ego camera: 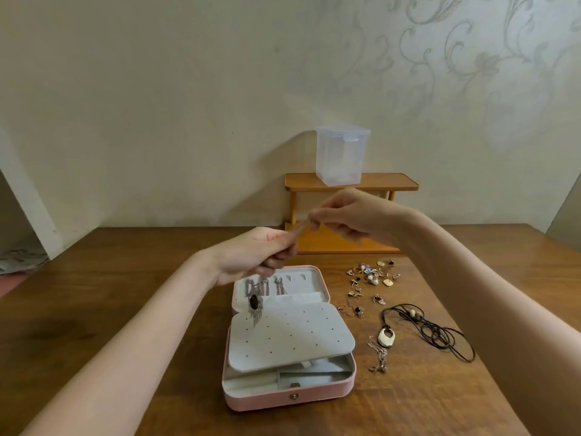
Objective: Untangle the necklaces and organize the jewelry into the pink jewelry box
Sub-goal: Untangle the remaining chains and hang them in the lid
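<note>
From the head camera, the pink jewelry box (290,394) sat open near the front middle of the wooden table (94,309), its pale perforated earring panel (290,336) tilted over the lower tray and its lid (314,283) lying back toward the wall. Bare tabletop stretched to the left of the box and in a strip in front of it; the table's right edge ran close past the black cord necklace (430,332), whose oval pendant lay just right of the box. A thin chain (379,357) lay beside that pendant, and a scatter of small earrings and charms (371,278) sat further back, between the box lid and a small wooden shelf (350,182) at the wall. A clear plastic container (342,155) stood on the shelf.

Both forearms reached in from the bottom corners, hands raised above the box. The left hand (251,256) was curled, pinching a fine chain; a dark-stoned fringed pendant (254,306) hung from it over the lid and panel. The right hand (349,217), higher and further back, pinched the other end of the blurred chain between thumb and fingertips, the strand taut between the hands.
</note>
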Demonstrator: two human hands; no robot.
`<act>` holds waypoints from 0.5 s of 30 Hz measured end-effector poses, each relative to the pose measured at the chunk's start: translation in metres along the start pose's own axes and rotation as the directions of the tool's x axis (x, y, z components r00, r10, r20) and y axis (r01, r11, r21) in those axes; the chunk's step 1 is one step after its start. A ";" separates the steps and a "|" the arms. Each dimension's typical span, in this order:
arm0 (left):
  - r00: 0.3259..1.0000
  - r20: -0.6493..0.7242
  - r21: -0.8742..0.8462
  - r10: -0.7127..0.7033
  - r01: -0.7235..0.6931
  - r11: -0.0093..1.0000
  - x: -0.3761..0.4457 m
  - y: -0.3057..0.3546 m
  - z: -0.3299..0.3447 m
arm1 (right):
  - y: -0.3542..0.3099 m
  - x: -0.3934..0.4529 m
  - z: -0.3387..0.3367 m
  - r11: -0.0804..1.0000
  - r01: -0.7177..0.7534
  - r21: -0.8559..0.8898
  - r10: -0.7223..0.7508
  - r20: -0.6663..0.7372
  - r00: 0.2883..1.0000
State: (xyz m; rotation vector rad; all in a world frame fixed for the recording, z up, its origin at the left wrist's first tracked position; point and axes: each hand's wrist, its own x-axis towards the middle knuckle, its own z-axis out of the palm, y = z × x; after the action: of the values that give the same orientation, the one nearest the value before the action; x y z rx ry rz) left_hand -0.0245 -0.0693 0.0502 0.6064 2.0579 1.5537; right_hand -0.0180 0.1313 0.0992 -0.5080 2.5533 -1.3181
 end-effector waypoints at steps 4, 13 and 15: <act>0.996 -0.068 -0.119 0.050 -0.058 0.991 0.012 -0.019 -0.004 | -0.027 0.009 -0.001 0.967 0.055 -0.248 -0.080 -0.092 0.993; 0.929 -0.367 0.764 -0.051 0.332 0.553 0.053 -0.077 -0.023 | -0.035 0.024 -0.021 0.886 0.007 -0.465 -0.102 -0.180 0.978; 0.912 -0.408 0.782 -0.034 0.369 0.502 0.058 -0.083 -0.020 | -0.033 0.026 -0.024 0.883 -0.004 -0.468 -0.095 -0.189 0.977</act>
State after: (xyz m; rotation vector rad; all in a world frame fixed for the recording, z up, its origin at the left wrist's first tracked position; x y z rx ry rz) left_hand -0.0869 -0.0699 -0.0316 0.3659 3.0204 0.3901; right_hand -0.0437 0.1208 0.1383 -0.5388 3.0661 -0.7865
